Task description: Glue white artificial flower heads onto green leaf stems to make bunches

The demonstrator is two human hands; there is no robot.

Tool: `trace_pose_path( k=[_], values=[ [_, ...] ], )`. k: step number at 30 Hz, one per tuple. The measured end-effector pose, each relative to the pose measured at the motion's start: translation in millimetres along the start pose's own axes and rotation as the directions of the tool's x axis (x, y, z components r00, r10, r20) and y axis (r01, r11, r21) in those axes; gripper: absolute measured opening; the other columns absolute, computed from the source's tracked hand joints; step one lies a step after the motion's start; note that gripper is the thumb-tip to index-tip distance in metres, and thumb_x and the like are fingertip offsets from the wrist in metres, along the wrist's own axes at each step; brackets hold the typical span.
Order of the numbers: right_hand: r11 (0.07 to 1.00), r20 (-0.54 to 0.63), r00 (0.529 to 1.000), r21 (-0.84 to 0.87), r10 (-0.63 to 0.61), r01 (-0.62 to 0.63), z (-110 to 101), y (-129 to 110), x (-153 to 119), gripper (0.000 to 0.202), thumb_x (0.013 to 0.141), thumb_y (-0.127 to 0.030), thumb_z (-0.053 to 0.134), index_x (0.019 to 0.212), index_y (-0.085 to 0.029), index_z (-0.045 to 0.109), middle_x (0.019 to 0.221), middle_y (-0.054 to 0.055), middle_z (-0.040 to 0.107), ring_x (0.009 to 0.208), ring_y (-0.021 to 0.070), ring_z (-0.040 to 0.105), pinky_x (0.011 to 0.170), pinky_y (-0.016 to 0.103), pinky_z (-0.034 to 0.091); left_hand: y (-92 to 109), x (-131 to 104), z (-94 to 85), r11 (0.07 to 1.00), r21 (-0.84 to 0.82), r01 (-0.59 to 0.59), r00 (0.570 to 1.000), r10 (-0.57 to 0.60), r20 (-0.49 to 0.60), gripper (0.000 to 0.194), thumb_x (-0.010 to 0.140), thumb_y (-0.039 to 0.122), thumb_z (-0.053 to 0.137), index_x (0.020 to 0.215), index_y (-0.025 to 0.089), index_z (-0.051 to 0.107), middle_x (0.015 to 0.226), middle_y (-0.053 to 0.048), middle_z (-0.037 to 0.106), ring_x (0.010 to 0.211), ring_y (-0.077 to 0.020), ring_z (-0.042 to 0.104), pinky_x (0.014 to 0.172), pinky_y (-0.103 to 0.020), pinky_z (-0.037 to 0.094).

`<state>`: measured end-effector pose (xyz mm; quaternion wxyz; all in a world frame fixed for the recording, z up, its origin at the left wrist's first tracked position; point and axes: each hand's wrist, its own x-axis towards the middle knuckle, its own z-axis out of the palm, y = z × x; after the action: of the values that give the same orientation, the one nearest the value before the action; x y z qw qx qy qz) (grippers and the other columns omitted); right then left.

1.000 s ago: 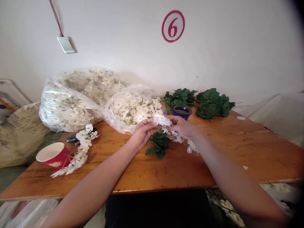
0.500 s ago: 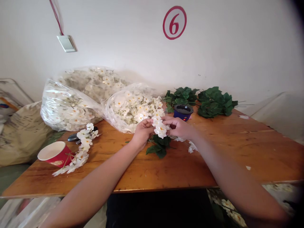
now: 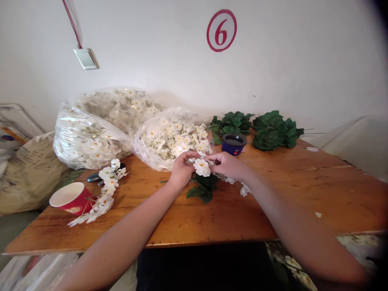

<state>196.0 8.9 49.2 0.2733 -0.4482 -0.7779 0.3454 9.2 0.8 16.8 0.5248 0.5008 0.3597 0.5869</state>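
Over the middle of the table, my left hand (image 3: pixel 182 169) and my right hand (image 3: pixel 227 165) pinch a white artificial flower spray (image 3: pixel 202 167) from either side. One bloom with a yellow-orange centre faces me between them; the fingertips partly hide the stem. Just below lie dark green artificial leaves (image 3: pixel 203 189). More white blossoms (image 3: pixel 244 189) stick out under my right wrist. Behind my hands, a clear plastic bag (image 3: pixel 156 159) lies open, full of white flowers. A small dark blue pot (image 3: pixel 233 144) with a red light stands beyond my right hand.
Bunches of green leaves (image 3: pixel 274 130) lie at the back right. On the left, a red paper cup (image 3: pixel 72 198) tilts beside a white flower strand (image 3: pixel 106 194) and a dark object (image 3: pixel 94 177). Another bulging bag (image 3: pixel 87 139) rests against the wall. The wooden table (image 3: pixel 303 202) has its front edge near me.
The flowers between my hands have turned or shifted, so a single bloom now faces me where a longer cluster showed. Both hands stay in nearly the same place. The view has shifted slightly.
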Motion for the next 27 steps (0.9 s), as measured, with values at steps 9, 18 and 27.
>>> trace_pose_path(
  k=[9, 18, 27],
  values=[
    [0.992, -0.053, 0.996, 0.099, -0.069, 0.074, 10.1, 3.3, 2.9, 0.07, 0.068, -0.023, 0.067, 0.136, -0.023, 0.049, 0.12, 0.006, 0.064, 0.095, 0.0198, 0.062, 0.076, 0.027, 0.048, -2.5, -2.0, 2.0, 0.998, -0.053, -0.028, 0.999, 0.03, 0.044, 0.034, 0.057, 0.011, 0.07, 0.09, 0.015, 0.061, 0.088, -0.004, 0.068, 0.073, -0.0134, 0.063, 0.067, -0.024, 0.049],
    [0.972, -0.129, 0.991, 0.223, -0.044, 0.072, 14.4, -2.2, 5.0, 0.042, 0.068, -0.024, 0.067, 0.11, -0.019, 0.066, 0.096, 0.003, 0.07, 0.083, 0.0197, 0.064, 0.07, 0.027, 0.05, 5.3, -7.9, 5.8, 0.993, -0.105, 0.059, 0.998, -0.061, -0.021, 0.024, 0.062, 0.02, 0.065, 0.085, 0.017, 0.061, 0.073, 0.001, 0.065, 0.058, -0.0106, 0.058, 0.058, -0.022, 0.046],
    [0.987, -0.205, 0.977, 0.135, -0.058, 0.087, 7.3, -6.3, 1.5, 0.032, 0.07, -0.024, 0.066, 0.101, -0.019, 0.065, 0.095, 0.003, 0.07, 0.08, 0.0185, 0.063, 0.07, 0.028, 0.048, 1.9, -4.0, -0.3, 0.875, 0.458, -0.154, 0.973, 0.055, 0.222, 0.03, 0.064, 0.016, 0.067, 0.094, 0.018, 0.065, 0.09, -0.004, 0.071, 0.086, -0.0206, 0.064, 0.078, -0.03, 0.049]
  ],
)
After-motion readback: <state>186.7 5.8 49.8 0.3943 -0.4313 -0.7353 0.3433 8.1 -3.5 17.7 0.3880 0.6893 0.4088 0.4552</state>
